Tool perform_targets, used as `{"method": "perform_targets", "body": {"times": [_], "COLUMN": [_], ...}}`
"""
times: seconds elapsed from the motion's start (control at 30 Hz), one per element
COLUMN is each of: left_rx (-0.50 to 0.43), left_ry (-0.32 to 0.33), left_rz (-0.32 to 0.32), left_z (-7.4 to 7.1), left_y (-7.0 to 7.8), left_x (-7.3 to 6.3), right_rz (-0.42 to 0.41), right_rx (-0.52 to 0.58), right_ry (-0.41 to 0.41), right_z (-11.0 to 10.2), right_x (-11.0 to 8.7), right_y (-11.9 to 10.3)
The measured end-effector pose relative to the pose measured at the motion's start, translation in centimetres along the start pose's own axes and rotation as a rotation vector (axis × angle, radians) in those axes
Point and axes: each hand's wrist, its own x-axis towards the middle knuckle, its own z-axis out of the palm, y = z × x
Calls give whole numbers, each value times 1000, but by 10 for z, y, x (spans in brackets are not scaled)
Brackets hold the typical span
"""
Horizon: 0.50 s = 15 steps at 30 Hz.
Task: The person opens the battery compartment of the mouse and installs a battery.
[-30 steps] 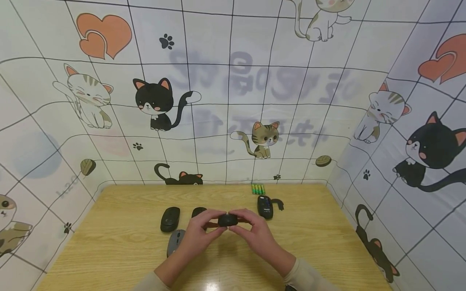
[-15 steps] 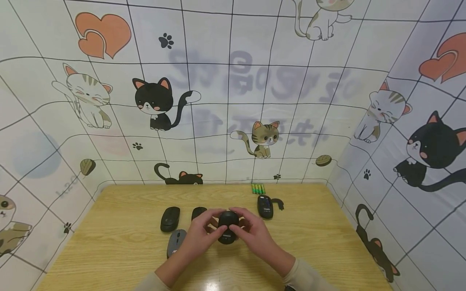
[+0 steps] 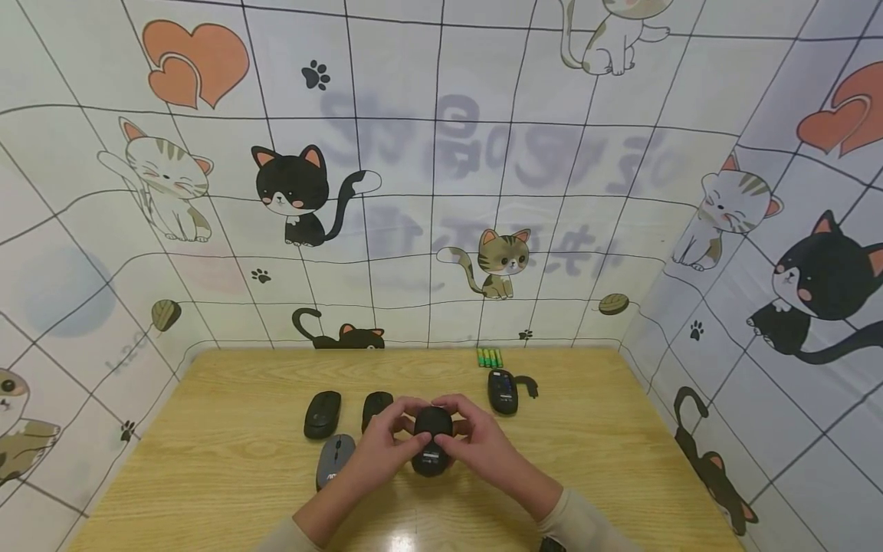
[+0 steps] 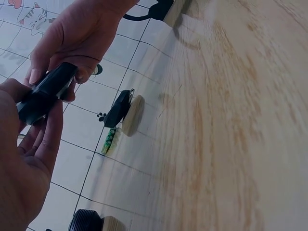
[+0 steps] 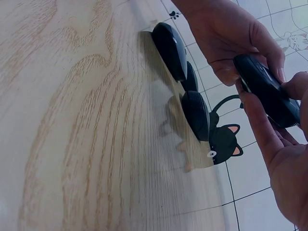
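A black computer mouse (image 3: 431, 461) is held between both hands above the table, its broad face with a small pale label turned toward the head camera. My left hand (image 3: 388, 446) grips its left side, thumb on the face and fingers behind. On the right side my right hand (image 3: 480, 443) grips it the same way, the two thumbs close together. In the left wrist view the mouse (image 4: 48, 94) appears edge-on between the fingers. The right wrist view shows the mouse (image 5: 267, 91) held clear of the tabletop.
Left of the hands lie a black mouse (image 3: 322, 415), another black mouse (image 3: 375, 409) partly behind my left hand, and a grey mouse (image 3: 335, 458) partly under the left forearm. At back right are an opened black mouse (image 3: 502, 392), its loose cover (image 3: 528, 386) and several green batteries (image 3: 490, 358).
The held mouse has tilted from end-on to showing its broad labelled face, and it sits slightly lower. Both hands stay nearly in place, thumbs now on that face.
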Motion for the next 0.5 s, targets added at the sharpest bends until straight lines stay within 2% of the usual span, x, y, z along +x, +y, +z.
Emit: {"method": "perform_targets", "body": {"times": [0.17,0.5], "left_rx": [-16,-62], "left_ry": [-14,-21], "left_rz": [-37,-52], "left_z": [0,0], "left_y": [-2,-2], "left_x": [0,0], "right_rz": [4,23], "right_rx": [27,22], "right_ry": [-29,-35], "right_z": [0,-2], "right_x": [1,1], "right_y": [-2,-2]}}
